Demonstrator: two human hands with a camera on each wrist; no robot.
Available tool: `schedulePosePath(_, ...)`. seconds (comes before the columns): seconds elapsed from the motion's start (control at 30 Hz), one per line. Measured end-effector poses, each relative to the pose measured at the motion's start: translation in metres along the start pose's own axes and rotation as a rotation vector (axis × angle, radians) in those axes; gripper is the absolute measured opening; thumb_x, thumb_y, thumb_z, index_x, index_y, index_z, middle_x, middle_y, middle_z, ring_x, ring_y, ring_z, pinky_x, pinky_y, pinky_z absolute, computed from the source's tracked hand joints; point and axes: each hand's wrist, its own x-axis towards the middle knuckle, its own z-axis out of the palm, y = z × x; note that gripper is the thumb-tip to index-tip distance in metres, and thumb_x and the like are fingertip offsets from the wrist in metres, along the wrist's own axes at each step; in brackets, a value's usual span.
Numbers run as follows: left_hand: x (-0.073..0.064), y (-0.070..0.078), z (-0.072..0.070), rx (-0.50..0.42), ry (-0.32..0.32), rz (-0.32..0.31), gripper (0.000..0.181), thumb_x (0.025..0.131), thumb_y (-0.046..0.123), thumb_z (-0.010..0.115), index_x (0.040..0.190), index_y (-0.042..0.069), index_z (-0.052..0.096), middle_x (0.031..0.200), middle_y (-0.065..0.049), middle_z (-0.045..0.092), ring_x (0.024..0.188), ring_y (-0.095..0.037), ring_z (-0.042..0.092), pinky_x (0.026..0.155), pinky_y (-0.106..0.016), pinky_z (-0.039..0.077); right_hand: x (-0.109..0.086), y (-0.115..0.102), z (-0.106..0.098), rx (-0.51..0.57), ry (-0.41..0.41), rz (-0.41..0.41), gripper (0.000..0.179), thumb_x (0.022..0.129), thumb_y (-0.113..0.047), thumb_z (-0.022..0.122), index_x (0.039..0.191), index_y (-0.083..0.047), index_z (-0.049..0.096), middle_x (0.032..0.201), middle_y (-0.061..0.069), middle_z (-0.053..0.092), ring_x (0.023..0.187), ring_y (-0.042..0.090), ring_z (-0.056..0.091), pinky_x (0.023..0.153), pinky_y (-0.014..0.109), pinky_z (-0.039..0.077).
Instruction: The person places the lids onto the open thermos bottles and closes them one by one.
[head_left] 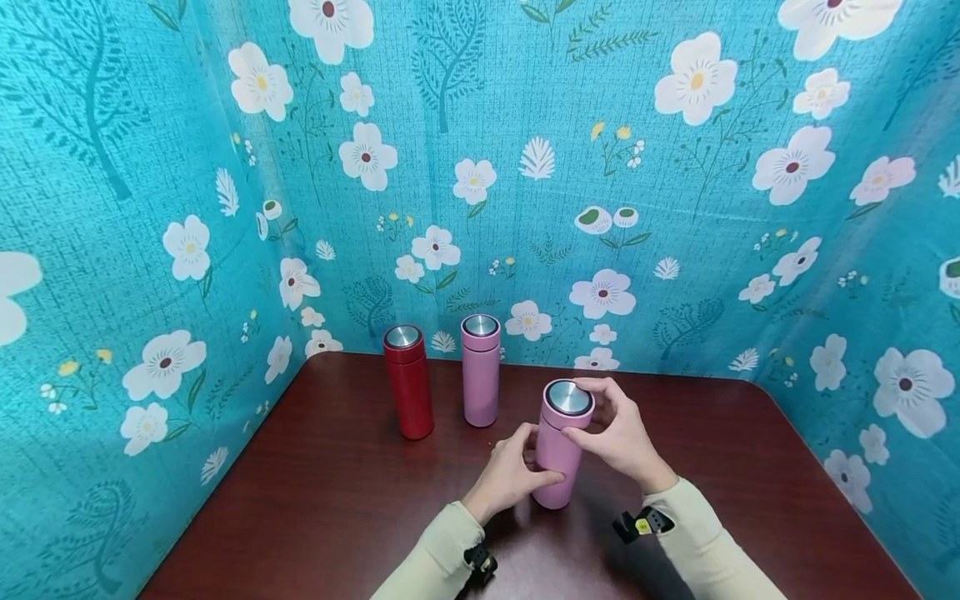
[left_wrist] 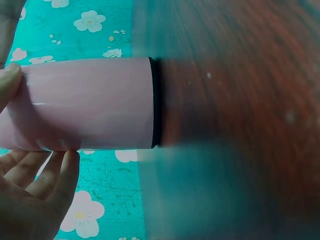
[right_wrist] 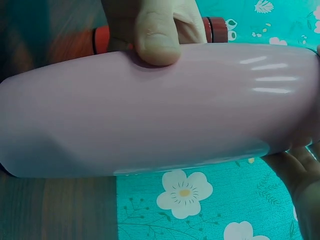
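Observation:
Both hands are on a pink vacuum flask (head_left: 556, 457) with a steel-topped lid, right of the middle in the head view. My left hand (head_left: 507, 473) grips its lower body, thumb across the front. Higher up, my right hand (head_left: 624, 433) holds the flask around the lid, fingers over the far rim and thumb on the near side. The flask tilts slightly, and its dark base ring (left_wrist: 156, 102) is close to the table in the left wrist view. In the right wrist view the left thumb (right_wrist: 157, 45) presses the pink wall.
A red flask (head_left: 409, 387) and a second pink flask (head_left: 481, 375) stand upright toward the back, left of the held one. They share a dark reddish-brown table (head_left: 315, 492). Teal floral cloth (head_left: 465, 200) encloses the back and sides.

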Motion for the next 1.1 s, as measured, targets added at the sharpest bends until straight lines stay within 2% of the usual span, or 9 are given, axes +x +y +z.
schedulePosePath(0.13,0.001,-0.001,0.001,0.001,0.004,0.003,0.059,0.074,0.035,0.081,0.121,0.021,0.049,0.113,0.005,0.059,0.097,-0.011,0.063,0.078,-0.022,0.052,0.000,0.002,-0.002,0.033,-0.030,0.017,0.060,0.074,0.014,0.072,0.126,0.006,0.044,0.117,0.023,0.057,0.095,0.014,0.062,0.075,0.030,0.055)
schedulePosePath(0.27,0.002,-0.001,0.003,-0.005,0.006,-0.023,0.060,0.074,0.037,0.081,0.122,0.022,0.048,0.114,0.007,0.058,0.098,-0.010,0.063,0.078,-0.021,0.051,0.000,0.018,-0.005,0.050,-0.051,0.043,0.061,0.077,0.013,0.070,0.130,0.003,0.043,0.119,0.021,0.057,0.094,0.019,0.063,0.074,0.032,0.056)
schedulePosePath(0.4,0.004,-0.002,0.006,-0.009,0.024,-0.020,0.061,0.074,0.036,0.081,0.123,0.021,0.048,0.113,0.006,0.058,0.097,-0.013,0.063,0.076,-0.021,0.052,0.000,0.032,-0.008,0.057,-0.060,0.061,0.063,0.078,0.012,0.069,0.133,0.000,0.040,0.122,0.019,0.055,0.095,0.020,0.062,0.074,0.032,0.055)
schedulePosePath(0.63,0.002,-0.004,0.010,0.011,0.058,-0.022,0.063,0.073,0.036,0.081,0.124,0.020,0.048,0.111,0.006,0.058,0.095,-0.013,0.063,0.076,-0.021,0.052,-0.004,0.035,-0.011,0.064,-0.104,0.075,0.067,0.082,0.007,0.067,0.139,-0.002,0.034,0.127,0.013,0.051,0.107,0.015,0.057,0.084,0.029,0.052)
schedulePosePath(0.83,-0.001,-0.004,0.010,0.016,0.052,0.016,0.066,0.073,0.035,0.082,0.127,0.019,0.047,0.112,0.005,0.057,0.095,-0.012,0.063,0.079,-0.021,0.052,-0.008,0.034,-0.013,0.052,-0.146,0.075,0.074,0.081,0.006,0.067,0.144,-0.004,0.028,0.133,0.015,0.045,0.114,0.015,0.053,0.091,0.028,0.048)
schedulePosePath(0.97,-0.006,-0.003,0.004,0.106,0.017,0.014,0.078,0.072,0.043,0.081,0.136,0.019,0.043,0.122,0.005,0.053,0.106,-0.010,0.056,0.089,-0.029,0.049,-0.012,0.031,-0.017,0.034,-0.184,0.083,0.071,0.087,0.004,0.059,0.148,-0.007,0.024,0.143,0.017,0.037,0.122,0.011,0.047,0.095,0.026,0.044)
schedulePosePath(1.1,-0.014,-0.001,-0.012,0.235,-0.047,-0.024,0.088,0.074,0.051,0.076,0.143,0.014,0.035,0.133,-0.001,0.047,0.120,-0.016,0.047,0.098,-0.038,0.044,-0.016,0.028,-0.024,-0.005,-0.177,0.103,0.054,0.096,-0.001,0.047,0.146,-0.006,0.029,0.143,0.018,0.038,0.125,0.009,0.043,0.098,0.025,0.041)
